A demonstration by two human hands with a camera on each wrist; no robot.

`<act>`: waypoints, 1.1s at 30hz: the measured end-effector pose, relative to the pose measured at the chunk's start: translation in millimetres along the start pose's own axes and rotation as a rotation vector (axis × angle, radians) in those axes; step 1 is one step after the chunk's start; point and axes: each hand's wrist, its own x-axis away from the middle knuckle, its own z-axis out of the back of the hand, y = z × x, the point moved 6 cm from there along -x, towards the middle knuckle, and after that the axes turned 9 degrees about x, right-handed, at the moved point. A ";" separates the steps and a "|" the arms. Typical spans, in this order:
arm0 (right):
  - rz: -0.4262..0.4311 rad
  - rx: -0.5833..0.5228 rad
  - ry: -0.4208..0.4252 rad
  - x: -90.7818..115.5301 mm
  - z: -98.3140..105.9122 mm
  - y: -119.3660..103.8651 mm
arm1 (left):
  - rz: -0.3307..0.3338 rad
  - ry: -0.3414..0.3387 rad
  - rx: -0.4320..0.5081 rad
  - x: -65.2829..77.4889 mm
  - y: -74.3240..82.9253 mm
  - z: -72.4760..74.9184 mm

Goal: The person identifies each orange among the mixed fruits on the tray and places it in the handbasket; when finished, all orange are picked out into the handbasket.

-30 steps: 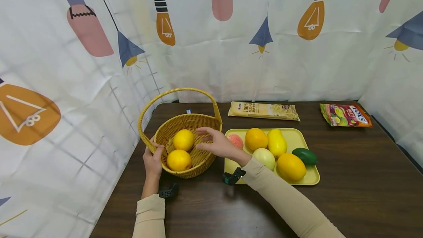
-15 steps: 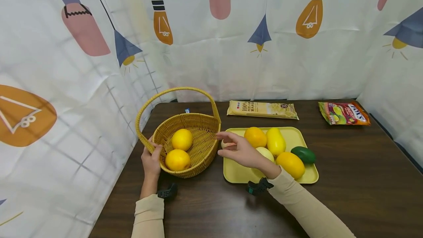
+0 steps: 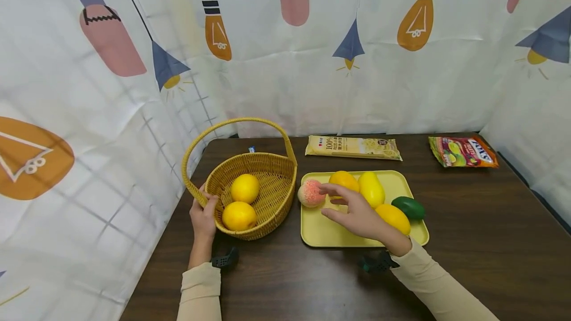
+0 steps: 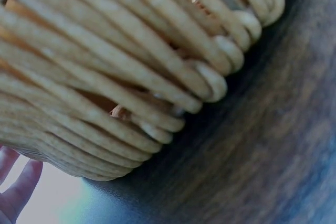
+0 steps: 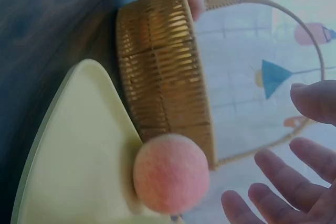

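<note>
My left hand (image 3: 203,214) grips the left rim of a woven basket (image 3: 278,207), by the foot of its handle. Inside lie two yellow fruits, an upper one (image 3: 245,188) and a lower one (image 3: 239,216). Over a yellow tray (image 3: 321,232) hovers my right hand (image 3: 357,217), empty, its fingers spread and loosely bent. A pink peach (image 3: 311,193) sits at the tray's left edge, just beyond those fingertips; the right wrist view shows the peach (image 5: 171,174) apart from the hand. A pale round fruit is hidden behind the right hand.
Also on the tray are an orange (image 3: 342,179), a yellow pear-shaped fruit (image 3: 371,189), a yellow-orange oval fruit (image 3: 395,217) and a dark green fruit (image 3: 409,207). Behind stand a long noodle packet (image 3: 353,148) and a red-green snack bag (image 3: 464,151). A patterned curtain (image 3: 267,83) borders the table.
My right hand has moved right, from over the basket to over the tray, uncovering the peach. The left hand keeps its hold on the basket, and the fruits stay put.
</note>
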 end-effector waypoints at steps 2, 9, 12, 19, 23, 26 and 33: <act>-0.013 0.018 0.018 5.4 6.9 1.1 | 0.008 -0.005 0.002 -0.1 -0.2 0.1; 0.000 0.076 0.088 27.5 33.4 9.2 | 0.003 0.002 0.005 0.0 -1.9 0.2; 0.004 0.101 0.128 34.9 44.4 16.6 | -0.004 0.006 0.007 0.2 -0.9 0.2; -0.077 0.162 0.207 49.4 65.4 40.3 | 0.002 -0.001 0.018 0.5 -0.6 0.4; -0.109 0.142 0.231 56.9 73.0 49.2 | 0.000 0.006 0.027 0.4 -0.6 0.0; -0.127 0.127 0.242 62.1 76.7 56.1 | -0.002 0.012 0.032 0.1 -0.5 -0.6; -0.190 0.132 0.221 70.3 81.6 69.4 | -0.010 0.017 0.035 -1.1 0.4 0.3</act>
